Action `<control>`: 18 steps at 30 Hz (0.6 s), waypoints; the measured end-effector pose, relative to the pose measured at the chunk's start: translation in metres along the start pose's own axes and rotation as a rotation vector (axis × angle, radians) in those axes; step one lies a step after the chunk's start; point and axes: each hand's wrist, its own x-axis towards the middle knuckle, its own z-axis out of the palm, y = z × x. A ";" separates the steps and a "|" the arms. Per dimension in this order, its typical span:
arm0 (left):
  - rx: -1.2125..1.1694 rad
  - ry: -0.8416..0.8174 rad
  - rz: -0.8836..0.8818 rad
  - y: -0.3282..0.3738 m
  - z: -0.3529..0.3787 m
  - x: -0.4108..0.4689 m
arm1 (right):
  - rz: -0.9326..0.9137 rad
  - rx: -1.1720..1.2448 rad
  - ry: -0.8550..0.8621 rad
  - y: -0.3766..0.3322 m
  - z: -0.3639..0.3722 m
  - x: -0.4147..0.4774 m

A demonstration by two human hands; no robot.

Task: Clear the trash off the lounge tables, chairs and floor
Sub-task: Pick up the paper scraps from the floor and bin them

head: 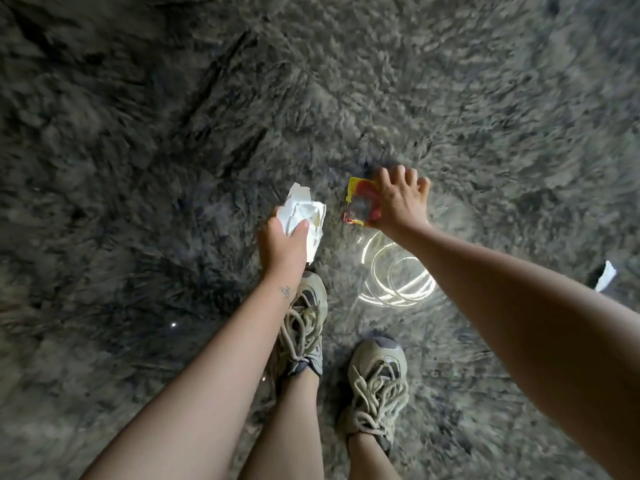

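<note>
Grey, long-haired carpet (173, 133) fills the whole view. The person stands on it in two beige laced shoes (379, 379) and looks straight down. Both bare forearms reach forward and down, and the right one is stretched further than the left.

The left hand (282, 247) shows its back, just above the toe of the left shoe. Its fingers are curled round a crumpled paper (304, 209), which is white, and the thumb presses on top of it. The paper sticks out above and to the right of the hand and is held over the carpet.

The right hand (398, 199) is turned palm down, low over the carpet. At its thumb side it holds a wrapper (362, 202), yellow and red with a shiny middle, which seems pinched against the palm. The four fingers are spread and bent downward, with their tips in the carpet hair. What they touch there, I cannot tell.

Under the right wrist there is a clear plastic thing (398, 278) on the carpet. It shows only bright curved rings of reflection, so its shape is not certain. Well apart from it, beyond the right forearm, a small white paper scrap (605, 276) lies on the carpet.
</note>
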 end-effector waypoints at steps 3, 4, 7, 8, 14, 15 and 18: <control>-0.024 -0.020 -0.039 0.008 -0.006 -0.010 | 0.031 0.051 -0.054 -0.002 -0.009 -0.014; -0.021 -0.019 -0.044 0.013 -0.011 -0.015 | 0.048 0.077 -0.073 -0.003 -0.015 -0.020; 0.001 -0.013 -0.039 0.036 -0.028 -0.033 | 0.136 0.231 -0.082 -0.009 -0.045 -0.045; -0.002 -0.013 -0.038 0.045 -0.035 -0.040 | 0.182 0.313 -0.070 -0.012 -0.059 -0.053; -0.014 -0.002 0.007 0.107 -0.077 -0.082 | 0.343 0.757 0.015 -0.025 -0.158 -0.096; -0.020 0.000 0.013 0.118 -0.084 -0.089 | 0.352 0.783 0.015 -0.025 -0.177 -0.098; -0.031 -0.020 0.037 0.154 -0.102 -0.107 | 0.408 0.879 0.019 -0.020 -0.230 -0.095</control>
